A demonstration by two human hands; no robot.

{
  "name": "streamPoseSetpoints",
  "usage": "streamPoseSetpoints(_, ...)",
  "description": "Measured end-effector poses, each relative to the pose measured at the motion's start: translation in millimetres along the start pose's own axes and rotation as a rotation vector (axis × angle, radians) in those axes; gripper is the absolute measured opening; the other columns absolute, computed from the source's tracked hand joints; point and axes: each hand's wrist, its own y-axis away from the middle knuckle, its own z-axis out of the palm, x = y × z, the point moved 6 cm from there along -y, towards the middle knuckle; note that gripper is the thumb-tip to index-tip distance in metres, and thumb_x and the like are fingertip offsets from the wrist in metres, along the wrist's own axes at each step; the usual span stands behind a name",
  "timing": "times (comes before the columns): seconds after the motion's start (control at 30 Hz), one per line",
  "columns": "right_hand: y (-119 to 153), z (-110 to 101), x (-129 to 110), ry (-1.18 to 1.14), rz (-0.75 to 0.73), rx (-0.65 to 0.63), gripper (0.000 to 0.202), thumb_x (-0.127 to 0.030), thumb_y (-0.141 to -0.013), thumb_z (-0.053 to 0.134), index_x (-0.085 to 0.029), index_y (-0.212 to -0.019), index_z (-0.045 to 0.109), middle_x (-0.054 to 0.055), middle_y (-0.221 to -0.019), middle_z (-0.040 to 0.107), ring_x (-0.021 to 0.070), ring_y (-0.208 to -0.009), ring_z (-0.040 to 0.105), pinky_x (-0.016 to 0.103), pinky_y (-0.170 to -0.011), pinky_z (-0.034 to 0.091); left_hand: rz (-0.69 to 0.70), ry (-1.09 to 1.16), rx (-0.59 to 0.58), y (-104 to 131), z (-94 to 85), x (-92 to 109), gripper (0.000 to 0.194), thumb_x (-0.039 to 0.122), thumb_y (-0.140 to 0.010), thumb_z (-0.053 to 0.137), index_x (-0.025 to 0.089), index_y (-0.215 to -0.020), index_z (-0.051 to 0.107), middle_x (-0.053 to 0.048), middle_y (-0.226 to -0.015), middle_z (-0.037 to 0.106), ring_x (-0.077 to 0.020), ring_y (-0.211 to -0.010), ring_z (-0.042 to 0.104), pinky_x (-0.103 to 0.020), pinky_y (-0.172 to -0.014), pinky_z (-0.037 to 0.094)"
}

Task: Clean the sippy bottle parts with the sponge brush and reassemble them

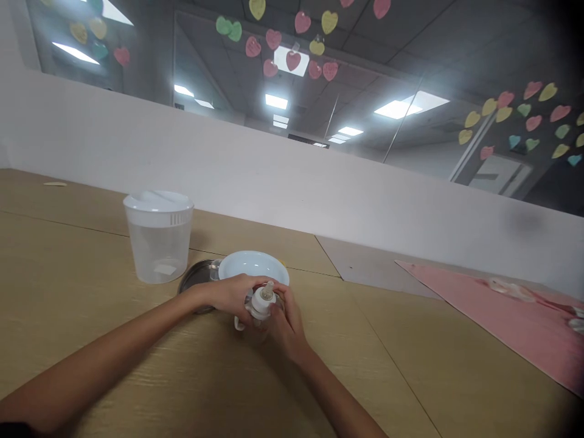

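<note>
A baby bottle (263, 302) with a pale teat and a white collar is between my two hands, its teat pointing up. My left hand (235, 295) wraps the bottle from the left. From the right, my right hand (287, 322) closes on it, with fingers near the collar. A white handle juts out below my left hand. Most of the bottle's body is hidden by my fingers. Just behind the hands stands a white bowl (253, 263), and a dark round metal lid or tray (197, 277) lies to its left, partly covered.
A clear plastic bucket with a white lid (158, 240) stands at the left on the wooden table (137, 365). A pink mat (493, 310) with some items on it lies at the right. A white wall (255, 176) with windows above borders the table's back.
</note>
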Motion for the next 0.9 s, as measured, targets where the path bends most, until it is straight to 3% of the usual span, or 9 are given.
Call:
streamPoseSetpoints(0.2,-3.1,-5.0,4.7,0.046,-0.023,-0.010,0.030,-0.042,-0.088,0.046,-0.021,-0.109,0.052,0.009,-0.110,0.060,0.0237,-0.103,0.056,0.040,-0.090,0.044,-0.015,-0.006,0.016,-2.0,1.9,-7.4,0.092,0.025,-0.052,0.080,0.028,-0.135,0.040,-0.001,-0.123,0.057,-0.0252,-0.113,0.052,-0.031,-0.094,0.040)
streamPoseSetpoints(0.43,-6.7,-6.7,-8.8,0.241,-0.096,0.019,0.030,-0.038,-0.080,0.061,-0.022,-0.105,0.057,0.007,-0.103,0.060,0.0230,-0.097,0.056,0.038,-0.085,0.045,-0.040,-0.017,0.029,-2.9,2.8,1.8,0.083,0.021,-0.054,0.077,0.026,-0.131,0.045,-0.001,-0.117,0.060,-0.0235,-0.105,0.056,-0.029,-0.087,0.044)
streamPoseSetpoints(0.53,-7.3,-8.1,-5.5,0.205,-0.067,0.080,0.031,-0.034,-0.074,0.067,-0.022,-0.102,0.058,0.006,-0.102,0.060,0.0219,-0.096,0.057,0.035,-0.084,0.047,-0.040,-0.013,0.041,-3.7,4.1,4.8,0.075,0.020,-0.055,0.075,0.025,-0.126,0.050,-0.001,-0.112,0.062,-0.0221,-0.099,0.058,-0.027,-0.081,0.046)
streamPoseSetpoints(0.7,-5.6,-12.6,3.3,0.085,-0.048,0.045,0.047,-0.029,-0.076,0.062,-0.021,-0.120,0.049,0.007,-0.108,0.061,0.0217,-0.101,0.058,0.035,-0.091,0.045,-0.009,0.003,0.079,-5.8,7.1,1.1,0.074,0.023,-0.055,0.076,0.023,-0.124,0.051,-0.002,-0.112,0.062,-0.0206,-0.095,0.059,-0.027,-0.080,0.046)
streamPoseSetpoints(0.9,-8.2,-13.3,0.8,0.008,-0.017,-0.043,0.034,-0.041,-0.081,0.059,-0.022,-0.109,0.060,0.008,-0.111,0.061,0.0235,-0.105,0.056,0.037,-0.091,0.045,0.012,0.057,0.091,-5.4,8.2,-3.7,0.080,0.026,-0.054,0.077,0.023,-0.128,0.047,-0.003,-0.118,0.059,-0.0220,-0.103,0.056,-0.030,-0.088,0.044)
